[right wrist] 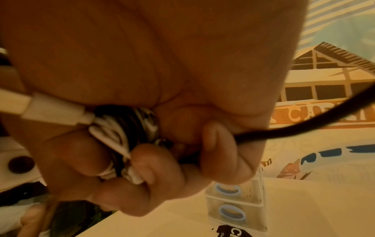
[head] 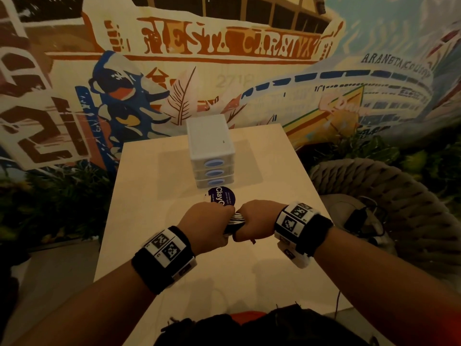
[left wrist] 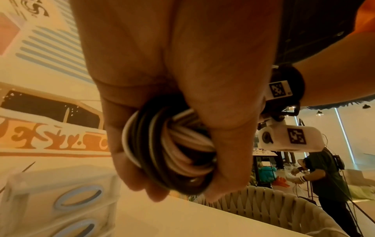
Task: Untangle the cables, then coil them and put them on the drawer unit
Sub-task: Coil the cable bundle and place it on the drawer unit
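**Together, both hands are gripping one bundle of cables**

Seen from the head, the left hand (head: pixel 207 224) and the right hand (head: pixel 257 219) are meeting knuckle to knuckle above the counter (head: pixel 139 196), each grip clamped on the coiled cables (head: pixel 235 221) showing between them. The bundle is hanging over the counter's middle, near the purple round sticker (head: pixel 220 196) and just short of the white drawer unit (head: pixel 210 146), which is standing farther back against the painted wall (head: pixel 224 46). A woven chair (head: pixel 389 196) is sitting to the right of the counter.

From the left wrist, the fingers (left wrist: pixel 129 160) are curling around a tight ring of black and white cables (left wrist: pixel 168 150), with the thumb pressing on its right side. The drawer unit (left wrist: pixel 61 200) is showing low on the left, and another person (left wrist: pixel 324 173) is standing in the background.

From the right wrist, the fingers (right wrist: pixel 146 160) are wrapping the black-and-white bundle (right wrist: pixel 125 133). A white plug (right wrist: pixel 50 110) is sticking out to the left, and a loose black cable end (right wrist: pixel 304 121) is arcing away to the right. The drawer unit (right wrist: pixel 235 200) is standing on the counter below.
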`<state>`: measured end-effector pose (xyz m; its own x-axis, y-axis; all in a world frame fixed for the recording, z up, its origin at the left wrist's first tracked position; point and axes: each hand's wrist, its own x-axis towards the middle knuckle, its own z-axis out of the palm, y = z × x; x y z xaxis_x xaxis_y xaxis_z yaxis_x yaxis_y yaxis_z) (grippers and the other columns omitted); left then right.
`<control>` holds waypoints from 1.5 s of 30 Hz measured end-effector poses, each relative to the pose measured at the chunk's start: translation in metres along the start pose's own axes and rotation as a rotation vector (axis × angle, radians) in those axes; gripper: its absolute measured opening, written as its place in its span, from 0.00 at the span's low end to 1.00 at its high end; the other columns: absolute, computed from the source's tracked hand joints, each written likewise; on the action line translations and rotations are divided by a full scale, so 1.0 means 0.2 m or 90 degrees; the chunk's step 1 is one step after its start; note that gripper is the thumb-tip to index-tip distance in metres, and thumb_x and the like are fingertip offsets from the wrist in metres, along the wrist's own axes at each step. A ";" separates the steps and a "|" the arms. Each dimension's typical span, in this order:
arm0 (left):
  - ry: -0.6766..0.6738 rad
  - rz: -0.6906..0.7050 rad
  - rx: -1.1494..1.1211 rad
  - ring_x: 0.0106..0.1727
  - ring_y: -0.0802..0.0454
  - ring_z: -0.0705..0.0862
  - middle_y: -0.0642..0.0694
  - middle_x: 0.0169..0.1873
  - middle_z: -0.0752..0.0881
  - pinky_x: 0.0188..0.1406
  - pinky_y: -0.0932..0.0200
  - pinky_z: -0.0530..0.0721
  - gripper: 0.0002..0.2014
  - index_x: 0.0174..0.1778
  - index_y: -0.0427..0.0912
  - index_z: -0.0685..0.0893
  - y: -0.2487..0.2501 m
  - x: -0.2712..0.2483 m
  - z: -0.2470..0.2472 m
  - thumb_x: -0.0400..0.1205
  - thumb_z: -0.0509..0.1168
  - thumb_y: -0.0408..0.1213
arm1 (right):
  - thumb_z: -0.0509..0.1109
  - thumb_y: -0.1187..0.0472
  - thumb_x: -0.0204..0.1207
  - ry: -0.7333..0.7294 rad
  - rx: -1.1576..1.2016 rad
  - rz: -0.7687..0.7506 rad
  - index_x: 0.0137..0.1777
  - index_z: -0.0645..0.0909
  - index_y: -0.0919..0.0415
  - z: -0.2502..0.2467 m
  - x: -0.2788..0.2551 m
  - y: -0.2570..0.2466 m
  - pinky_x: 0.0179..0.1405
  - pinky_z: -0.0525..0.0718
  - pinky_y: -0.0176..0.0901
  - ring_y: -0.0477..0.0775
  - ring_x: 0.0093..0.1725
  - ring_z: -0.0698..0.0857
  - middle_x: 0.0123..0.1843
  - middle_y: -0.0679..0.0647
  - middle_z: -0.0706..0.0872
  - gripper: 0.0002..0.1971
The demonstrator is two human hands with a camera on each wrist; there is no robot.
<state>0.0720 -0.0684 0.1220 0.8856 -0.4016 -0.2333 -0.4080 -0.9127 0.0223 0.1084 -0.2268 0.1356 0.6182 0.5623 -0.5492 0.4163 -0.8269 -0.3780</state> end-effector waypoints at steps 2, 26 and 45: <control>-0.020 0.004 0.008 0.46 0.46 0.86 0.49 0.48 0.88 0.42 0.55 0.82 0.15 0.59 0.48 0.81 0.01 0.01 -0.01 0.78 0.69 0.47 | 0.71 0.50 0.80 0.003 0.011 -0.010 0.33 0.75 0.47 0.00 -0.02 0.00 0.32 0.75 0.37 0.45 0.32 0.77 0.32 0.46 0.79 0.15; 0.130 -0.011 -0.610 0.57 0.61 0.88 0.64 0.64 0.86 0.52 0.51 0.92 0.44 0.74 0.72 0.73 -0.23 -0.05 -0.02 0.61 0.78 0.74 | 0.75 0.56 0.79 0.162 0.313 -0.062 0.43 0.87 0.55 -0.03 -0.06 0.18 0.34 0.79 0.34 0.38 0.28 0.82 0.35 0.48 0.88 0.05; 0.250 0.086 -0.978 0.41 0.39 0.91 0.39 0.48 0.93 0.39 0.40 0.89 0.12 0.51 0.43 0.91 -0.07 -0.02 -0.14 0.75 0.78 0.42 | 0.66 0.52 0.86 0.046 0.474 -0.190 0.57 0.86 0.64 -0.06 -0.06 -0.02 0.32 0.77 0.46 0.55 0.32 0.84 0.41 0.61 0.90 0.15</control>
<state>0.0800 -0.0560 0.1503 0.9618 -0.2543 0.1013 -0.0989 0.0222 0.9948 0.1070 -0.2292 0.1525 0.6033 0.7359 -0.3072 0.0323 -0.4074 -0.9127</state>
